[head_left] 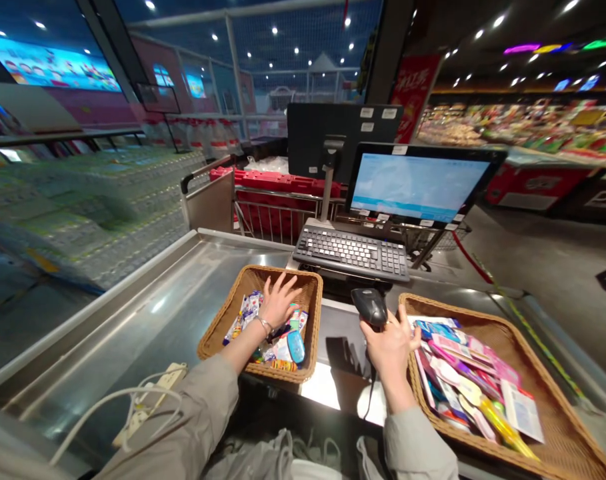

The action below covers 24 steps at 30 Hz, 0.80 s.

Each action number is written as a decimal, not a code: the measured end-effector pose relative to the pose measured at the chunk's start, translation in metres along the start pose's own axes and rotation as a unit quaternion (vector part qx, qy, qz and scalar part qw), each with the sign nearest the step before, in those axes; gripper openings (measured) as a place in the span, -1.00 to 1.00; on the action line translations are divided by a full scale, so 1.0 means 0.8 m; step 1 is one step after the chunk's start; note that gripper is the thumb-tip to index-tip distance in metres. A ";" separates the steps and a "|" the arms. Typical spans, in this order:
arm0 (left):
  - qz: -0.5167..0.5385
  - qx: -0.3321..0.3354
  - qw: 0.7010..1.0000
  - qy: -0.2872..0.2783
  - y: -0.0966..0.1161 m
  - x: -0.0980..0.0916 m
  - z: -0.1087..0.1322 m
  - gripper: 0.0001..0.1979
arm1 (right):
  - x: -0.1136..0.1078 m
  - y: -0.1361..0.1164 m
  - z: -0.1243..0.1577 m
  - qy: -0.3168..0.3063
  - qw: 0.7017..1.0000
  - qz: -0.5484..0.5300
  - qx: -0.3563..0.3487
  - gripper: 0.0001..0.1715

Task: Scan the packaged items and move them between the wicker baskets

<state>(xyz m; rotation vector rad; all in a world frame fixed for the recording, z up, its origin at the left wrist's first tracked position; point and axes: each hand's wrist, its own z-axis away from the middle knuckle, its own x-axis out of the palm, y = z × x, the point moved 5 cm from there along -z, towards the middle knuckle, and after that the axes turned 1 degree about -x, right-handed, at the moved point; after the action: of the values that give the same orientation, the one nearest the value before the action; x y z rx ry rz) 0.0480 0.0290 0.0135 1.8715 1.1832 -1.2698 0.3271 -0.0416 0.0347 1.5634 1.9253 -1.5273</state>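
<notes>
My left hand [279, 305] reaches into the left wicker basket [217, 327], its fingers spread over small wrapped items [249, 310]. A blue-lidded case [296, 347] lies below that hand in the basket. My right hand [390, 343] is wrapped round the handle of a black barcode scanner [369, 305], whose head points away from me. The scanner's cable hangs down below the hand. Just right of it, the right wicker basket [573, 413] holds toothbrush-like packs, combs or brushes and other packaged goods [463, 360].
A keyboard [353, 250] stands behind the baskets, below a lit monitor [417, 183]. A second screen [340, 137] shows its dark back. A white power strip with cables [153, 403] lies on the metal counter [133, 333] at left. Shopping carts [267, 213] stand beyond.
</notes>
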 end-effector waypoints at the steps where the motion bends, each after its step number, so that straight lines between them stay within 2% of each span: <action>1: 0.000 0.002 1.000 -0.005 -0.003 0.003 0.004 -0.55 | 0.002 -0.002 0.001 0.001 1.000 0.002 -0.004 -0.53; 7: 0.004 0.031 0.999 -0.042 -0.016 0.025 0.025 -0.50 | 0.009 -0.006 0.006 0.011 1.000 -0.001 -0.024 -0.51; 12: 0.009 0.078 0.992 -0.097 -0.017 0.048 0.038 -0.45 | 0.015 -0.008 0.011 -0.011 1.000 0.010 -0.022 -0.54; 20: 0.032 0.200 0.960 -0.194 0.003 0.089 0.046 -0.46 | 0.013 -0.007 0.016 -0.017 1.000 0.010 -0.017 -0.54; 24: 0.059 0.216 0.946 -0.236 0.014 0.107 0.049 -0.45 | 0.009 -0.005 0.017 -0.021 0.999 0.020 -0.013 -0.51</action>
<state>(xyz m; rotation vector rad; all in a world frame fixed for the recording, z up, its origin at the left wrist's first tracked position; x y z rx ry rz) 0.0548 0.0211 -0.0811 1.7371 0.5606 -1.8841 0.3155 -0.0483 0.0259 1.5371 1.8729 -1.5011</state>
